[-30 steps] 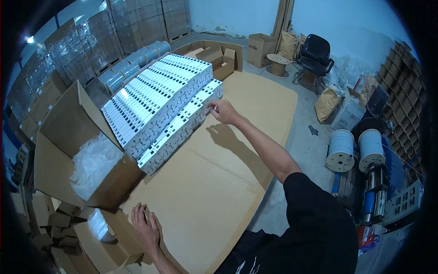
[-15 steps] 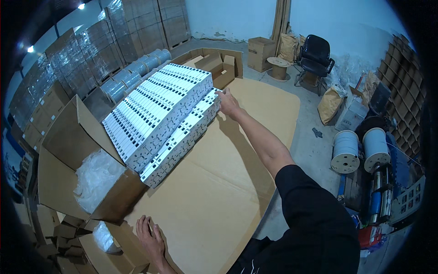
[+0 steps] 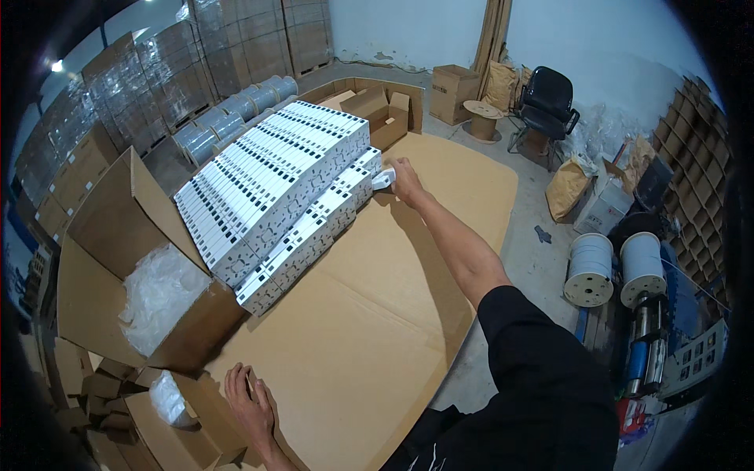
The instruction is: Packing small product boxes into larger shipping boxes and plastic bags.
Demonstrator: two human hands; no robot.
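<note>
A large stack of white slotted plastic pieces (image 3: 275, 173) stands on the cardboard-covered table (image 3: 353, 337), with a lower row along its near side. At the far right end of that row, my right hand (image 3: 408, 184) grips a white plastic piece (image 3: 384, 180), held just off the row's end. Near the table's front left, my left hand (image 3: 250, 402) rests with fingers loosely stretched and nothing in it. The small box (image 3: 200, 408) beside it holds a bag of clear plastic.
An open carton (image 3: 196, 330) with crumpled clear plastic film (image 3: 161, 294) adjoins the stack at left. Another open box (image 3: 377, 110) lies at the far end. Beyond the table's right edge are cable reels (image 3: 590, 267) and a black chair (image 3: 547, 106).
My right hand has drawn a white piece away from the end of the lower row, moving slightly right. My left hand stays on the table. The view has shifted a little.
</note>
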